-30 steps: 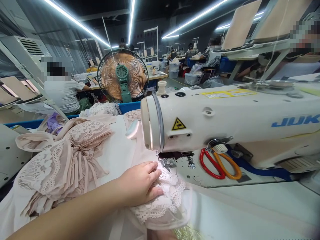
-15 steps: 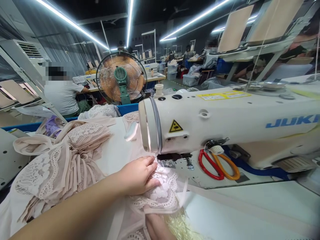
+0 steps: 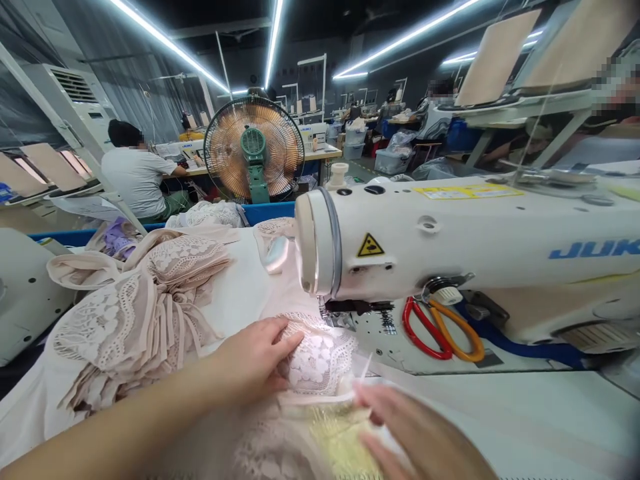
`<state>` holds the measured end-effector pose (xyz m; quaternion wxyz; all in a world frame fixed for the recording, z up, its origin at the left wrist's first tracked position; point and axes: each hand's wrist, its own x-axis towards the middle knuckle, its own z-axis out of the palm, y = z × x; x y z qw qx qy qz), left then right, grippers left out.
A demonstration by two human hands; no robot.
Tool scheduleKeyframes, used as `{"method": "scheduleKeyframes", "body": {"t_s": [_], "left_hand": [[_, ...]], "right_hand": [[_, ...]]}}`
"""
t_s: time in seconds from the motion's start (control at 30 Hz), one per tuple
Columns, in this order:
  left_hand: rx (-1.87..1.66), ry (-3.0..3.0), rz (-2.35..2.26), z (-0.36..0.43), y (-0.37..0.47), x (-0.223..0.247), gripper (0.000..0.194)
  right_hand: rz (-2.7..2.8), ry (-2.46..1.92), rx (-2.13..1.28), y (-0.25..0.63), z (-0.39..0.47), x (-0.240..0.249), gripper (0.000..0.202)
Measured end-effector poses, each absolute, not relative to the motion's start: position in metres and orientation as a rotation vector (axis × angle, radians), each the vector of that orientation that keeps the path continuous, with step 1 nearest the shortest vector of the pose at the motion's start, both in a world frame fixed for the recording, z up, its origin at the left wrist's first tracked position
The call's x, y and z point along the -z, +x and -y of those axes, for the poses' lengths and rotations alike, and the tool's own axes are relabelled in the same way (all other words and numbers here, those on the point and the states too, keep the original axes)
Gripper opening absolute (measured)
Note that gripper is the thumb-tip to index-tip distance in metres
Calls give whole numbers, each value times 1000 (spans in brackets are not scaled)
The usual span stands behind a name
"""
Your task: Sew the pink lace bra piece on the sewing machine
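Note:
My left hand (image 3: 253, 363) lies flat on a piece of pale pink lace fabric (image 3: 315, 357), pressing it down just in front of the needle area (image 3: 336, 319) of a white sewing machine (image 3: 450, 247). My right hand (image 3: 415, 437), blurred, is at the bottom edge with its fingers spread, touching a thin pink strap (image 3: 320, 398) at the near edge of the lace. A yellowish piece (image 3: 340, 443) lies under that hand.
A pile of pink lace garments (image 3: 145, 307) lies on the left of the table. Red and orange scissors (image 3: 443, 330) rest under the machine arm. A standing fan (image 3: 254, 150) is behind. A person in a white shirt (image 3: 137, 177) sits at the back left; other workers are further back.
My right hand has come up from the bottom edge into view at the strap. My left hand slid back toward me and leftward, away from the needle. The camera shifted slightly.

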<state>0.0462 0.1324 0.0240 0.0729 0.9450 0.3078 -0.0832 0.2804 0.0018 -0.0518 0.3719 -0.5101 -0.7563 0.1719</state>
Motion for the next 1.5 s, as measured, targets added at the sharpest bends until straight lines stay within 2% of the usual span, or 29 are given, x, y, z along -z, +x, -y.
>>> {"method": "scheduleKeyframes", "body": {"t_s": [0.03, 0.1, 0.17, 0.23, 0.3, 0.4, 0.47, 0.53, 0.6, 0.67, 0.83, 1.17, 1.33, 1.5], "left_hand": [[217, 2848, -858, -139, 40, -23, 69], [165, 2863, -728, -153, 31, -24, 58], [148, 2891, -655, -163, 27, -29, 52], [180, 2935, -644, -168, 29, -34, 54], [193, 2965, -678, -165, 35, -39, 52], [-18, 2959, -682, -143, 50, -40, 35], [-162, 2936, -648, -123, 62, -33, 31], [-136, 2973, -629, -106, 71, -23, 39], [-53, 3068, -592, -96, 75, -11, 56], [-23, 3152, -545, -94, 75, -2, 61], [-151, 3275, -405, -107, 67, 4, 28], [-434, 3263, -90, -151, 66, 9, 20], [-353, 3107, -86, -151, 73, 4, 8], [-352, 3170, -126, -155, 77, 4, 22]], "right_hand": [[2025, -1391, -88, 291, -7, 46, 55], [2152, -1452, 383, 302, -22, 36, 54], [2227, -1428, 586, 303, -38, 28, 51], [2229, -1358, 592, 297, -47, 23, 43], [2215, -1266, 462, 289, -49, 20, 37], [2215, -1179, 241, 278, -42, 23, 32], [2251, -1147, 204, 273, -36, 29, 33], [2292, -1133, 224, 270, -33, 36, 34], [2313, -1145, 255, 269, -31, 40, 32], [2314, -1134, 296, 270, -30, 40, 29], [2289, -1132, 369, 269, -31, 35, 27], [2252, -1266, 479, 260, -42, 31, 37], [2265, -1272, 611, 257, -41, 38, 37], [2270, -1290, 646, 255, -39, 47, 39]]}}
